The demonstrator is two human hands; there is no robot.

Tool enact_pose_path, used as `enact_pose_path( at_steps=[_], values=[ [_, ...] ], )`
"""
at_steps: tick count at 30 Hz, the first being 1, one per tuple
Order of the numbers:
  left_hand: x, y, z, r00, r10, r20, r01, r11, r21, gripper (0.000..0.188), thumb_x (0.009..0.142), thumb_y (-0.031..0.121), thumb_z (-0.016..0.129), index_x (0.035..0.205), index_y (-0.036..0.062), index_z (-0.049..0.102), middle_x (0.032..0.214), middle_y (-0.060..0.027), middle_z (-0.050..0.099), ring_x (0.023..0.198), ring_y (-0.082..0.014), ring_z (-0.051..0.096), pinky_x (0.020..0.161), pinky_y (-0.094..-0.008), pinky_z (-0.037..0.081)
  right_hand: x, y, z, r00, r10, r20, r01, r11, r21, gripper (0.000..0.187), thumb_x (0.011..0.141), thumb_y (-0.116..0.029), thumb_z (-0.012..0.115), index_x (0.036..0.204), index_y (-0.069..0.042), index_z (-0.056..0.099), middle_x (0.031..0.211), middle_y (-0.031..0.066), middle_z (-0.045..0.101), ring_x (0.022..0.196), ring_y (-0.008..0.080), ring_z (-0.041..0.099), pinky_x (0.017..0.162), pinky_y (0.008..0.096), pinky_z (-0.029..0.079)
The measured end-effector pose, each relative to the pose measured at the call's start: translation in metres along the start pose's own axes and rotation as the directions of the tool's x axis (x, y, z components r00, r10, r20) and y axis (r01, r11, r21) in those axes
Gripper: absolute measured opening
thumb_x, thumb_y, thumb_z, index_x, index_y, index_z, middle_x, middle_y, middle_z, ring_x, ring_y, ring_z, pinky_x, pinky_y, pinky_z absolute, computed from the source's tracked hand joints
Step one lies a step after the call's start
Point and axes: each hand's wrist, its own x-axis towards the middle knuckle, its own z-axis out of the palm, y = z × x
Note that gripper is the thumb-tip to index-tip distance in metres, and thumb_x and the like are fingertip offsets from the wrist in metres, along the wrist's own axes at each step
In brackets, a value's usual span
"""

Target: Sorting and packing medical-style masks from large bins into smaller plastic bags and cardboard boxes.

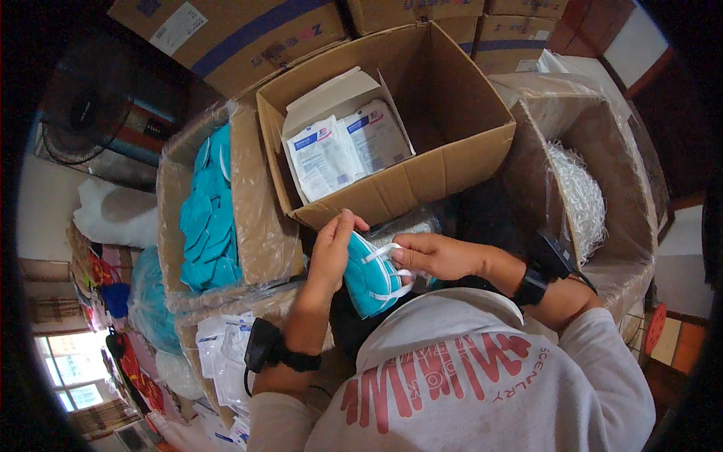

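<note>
A teal face mask (364,292) with white elastic straps is held up in front of my chest. My left hand (335,247) is closed on its upper left edge, thumb and fingers pinching the rim. From the other side, my right hand (423,255) grips the white straps (382,255) and the mask's right edge; some of its fingers are hidden behind the mask. Just beyond my hands stands a large open cardboard carton (422,184). Inside it, a smaller white box (322,99) with raised flaps holds white printed packets (322,160).
On the left, a plastic-lined carton (260,226) holds a pile of teal masks (207,233). A carton (553,226) on the right contains white elastic loops (580,197). White packets (228,354) lie near my left forearm. Closed cartons (263,38) stack behind; a fan (83,113) stands far left.
</note>
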Motion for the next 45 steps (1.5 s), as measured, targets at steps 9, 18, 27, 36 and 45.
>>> enact_pose_path(
  at_steps=[9,18,27,36,45],
  values=[
    [-0.008,-0.003,0.010,0.965,0.256,0.049,-0.245,0.828,0.504,0.031,0.087,0.029,0.051,0.075,0.0009,0.056,0.065,-0.0127,0.054,0.059,-0.0232,0.052,0.055,-0.0324,0.040,-0.004,-0.012,-0.018,0.992,0.126,-0.031,-0.123,0.845,-0.521,0.029,0.091,-0.029,0.043,0.101,-0.003,0.050,0.093,0.0104,0.053,0.076,0.0204,0.053,0.069,0.0325,0.044],
    [0.020,-0.032,0.018,0.930,0.348,-0.121,-0.275,0.874,0.399,0.032,0.088,0.030,0.046,0.079,0.0012,0.055,0.068,-0.0162,0.054,0.062,-0.0273,0.053,0.058,-0.0376,0.041,0.021,-0.020,-0.008,0.803,-0.512,-0.305,0.437,0.854,-0.281,0.029,0.093,-0.025,0.039,0.087,0.000,0.052,0.091,0.0094,0.055,0.087,0.0196,0.051,0.080,0.0308,0.040],
    [0.083,-0.026,0.019,0.975,0.093,-0.200,-0.064,0.988,0.144,0.049,0.089,0.045,0.038,0.073,0.0013,0.053,0.062,-0.0062,0.048,0.059,-0.0169,0.044,0.056,-0.0306,0.038,0.047,-0.066,0.042,0.771,-0.631,-0.083,0.393,0.575,-0.718,0.025,0.087,-0.019,0.044,0.073,0.000,0.051,0.068,0.0182,0.053,0.063,0.0353,0.053,0.059,0.0400,0.043],
    [0.093,0.026,0.029,0.908,0.325,-0.265,-0.240,0.921,0.308,0.052,0.090,0.041,0.038,0.065,-0.0017,0.054,0.057,-0.0124,0.050,0.055,-0.0201,0.048,0.056,-0.0328,0.039,0.028,-0.095,0.034,0.765,-0.643,-0.018,0.429,0.530,-0.731,0.026,0.086,-0.019,0.046,0.068,-0.001,0.052,0.066,0.0184,0.053,0.061,0.0379,0.052,0.057,0.0433,0.043],
    [0.104,0.032,-0.027,0.861,-0.008,-0.508,-0.215,0.900,-0.379,0.043,0.092,0.038,0.034,0.076,0.0037,0.054,0.070,-0.0052,0.056,0.064,-0.0151,0.053,0.060,-0.0300,0.044,0.003,-0.107,-0.010,0.601,-0.761,-0.243,0.465,0.581,-0.668,0.032,0.090,-0.028,0.040,0.082,-0.003,0.057,0.076,0.0121,0.058,0.070,0.0254,0.057,0.065,0.0375,0.045]
  ],
)
